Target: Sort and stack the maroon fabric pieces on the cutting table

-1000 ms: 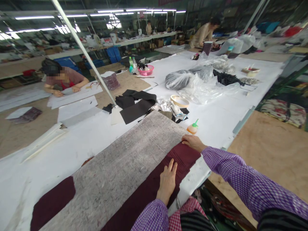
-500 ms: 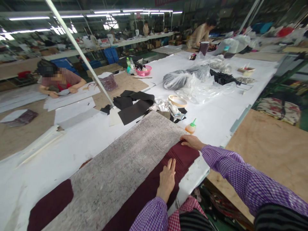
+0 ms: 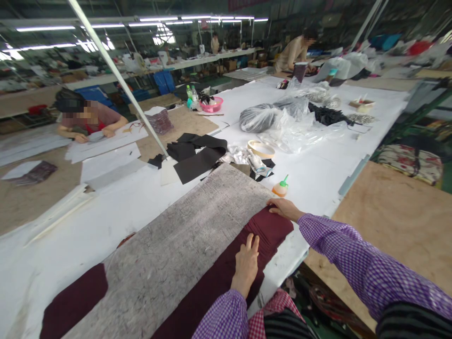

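Note:
A long maroon fabric piece point(image 3: 212, 278) lies along the near edge of a grey, scuffed board point(image 3: 183, 226), with fine creases toward its far end. My left hand point(image 3: 245, 263) rests on this fabric, two fingers stretched forward and apart, palm down. At the fabric's far end, my right hand point(image 3: 285, 208) has its fingertips closed on the edge by the board's corner; the thumb is mostly hidden. Another maroon piece point(image 3: 76, 301) shows at the board's left side. Just beyond my right hand stands a small squeeze bottle point(image 3: 280, 187) with a green nozzle and orange liquid.
Black strips point(image 3: 201, 160), a tape roll point(image 3: 261, 149) and clear plastic bags point(image 3: 282, 122) lie farther up the white table point(image 3: 310, 165). A slanting white pole point(image 3: 120, 80) rises at left. One person point(image 3: 93, 120) works at left, another point(image 3: 293, 54) at the back.
The fingers of my left hand have spread slightly apart. My right hand stays at the fabric's far edge, with only a slight shift. The view has barely moved.

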